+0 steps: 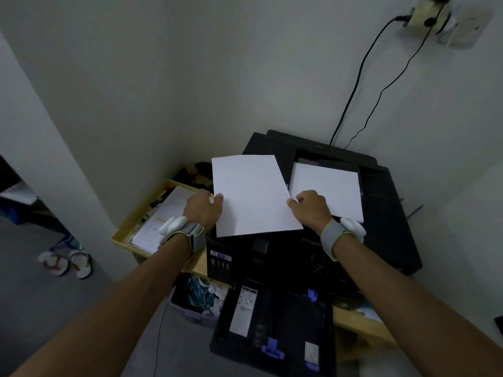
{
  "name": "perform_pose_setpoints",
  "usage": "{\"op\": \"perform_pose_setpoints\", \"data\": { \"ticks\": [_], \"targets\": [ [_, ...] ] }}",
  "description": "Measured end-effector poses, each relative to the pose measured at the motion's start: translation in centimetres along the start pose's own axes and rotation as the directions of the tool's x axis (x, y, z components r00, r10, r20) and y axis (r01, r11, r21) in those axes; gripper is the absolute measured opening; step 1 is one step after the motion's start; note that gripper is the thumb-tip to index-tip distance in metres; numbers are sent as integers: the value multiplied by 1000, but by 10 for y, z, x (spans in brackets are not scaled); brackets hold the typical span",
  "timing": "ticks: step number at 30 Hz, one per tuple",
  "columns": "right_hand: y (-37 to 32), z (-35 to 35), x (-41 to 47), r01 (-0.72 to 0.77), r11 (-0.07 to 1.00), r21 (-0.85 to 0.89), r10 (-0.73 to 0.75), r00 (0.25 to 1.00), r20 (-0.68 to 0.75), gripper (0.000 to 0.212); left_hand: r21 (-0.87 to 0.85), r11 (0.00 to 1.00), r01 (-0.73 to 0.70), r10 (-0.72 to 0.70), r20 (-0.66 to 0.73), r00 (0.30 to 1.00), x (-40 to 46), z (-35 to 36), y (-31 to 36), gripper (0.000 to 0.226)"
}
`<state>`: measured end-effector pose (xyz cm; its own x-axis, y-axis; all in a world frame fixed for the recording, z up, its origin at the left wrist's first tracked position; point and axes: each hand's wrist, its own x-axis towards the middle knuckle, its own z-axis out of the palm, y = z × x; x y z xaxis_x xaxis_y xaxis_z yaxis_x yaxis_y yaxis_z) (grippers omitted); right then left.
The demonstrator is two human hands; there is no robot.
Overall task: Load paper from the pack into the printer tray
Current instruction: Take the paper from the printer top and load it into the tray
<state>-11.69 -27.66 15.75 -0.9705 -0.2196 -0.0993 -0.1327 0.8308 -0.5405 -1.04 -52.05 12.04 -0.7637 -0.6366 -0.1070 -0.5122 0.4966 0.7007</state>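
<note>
Paper (253, 194) sits between my hands above the printer (381, 213): left hand (202, 206) pinches its left edge, right hand (310, 208) grips its right edge. More sheets (326, 189) lie on the printer top. Tray (275, 327) stands pulled out below, no paper in it.

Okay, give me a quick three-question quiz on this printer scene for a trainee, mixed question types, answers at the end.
1. True or false: the pulled-out printer tray already holds a full stack of paper.
2. Multiple choice: the white paper held over the printer is held by A) the left hand only, B) the right hand only, C) both hands.
3. Short answer: what lies on the printer top beside the held paper?

Key
1. False; it shows its bare dark floor and blue guides.
2. C; each hand pinches a side edge.
3. A second white sheet.
</note>
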Motion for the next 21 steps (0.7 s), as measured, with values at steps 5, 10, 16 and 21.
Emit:
{"op": "perform_pose_setpoints", "data": {
  "ticks": [5, 10, 16, 21],
  "targets": [
    [-12, 7, 7, -72, 993, -99, 69, 997, -31, 34, 21, 997, -73, 75, -81, 994, 29, 11, -2, 37],
    [-15, 8, 8, -42, 997, 61, 50, 990, -132, 20, -97, 971, -220, 208, -122, 971, 34, 15, -7, 17],
    [-16, 13, -17, 31, 964, 264, 13, 986, -164, 16, -142, 962, -235, 206, -189, 960, 17, 18, -4, 14],
    [-6, 12, -55, 66, 924, 377, -8, 988, -154, 16, -80, 969, -235, 206, -265, 942, -16, 17, -10, 15]
  ]
}}
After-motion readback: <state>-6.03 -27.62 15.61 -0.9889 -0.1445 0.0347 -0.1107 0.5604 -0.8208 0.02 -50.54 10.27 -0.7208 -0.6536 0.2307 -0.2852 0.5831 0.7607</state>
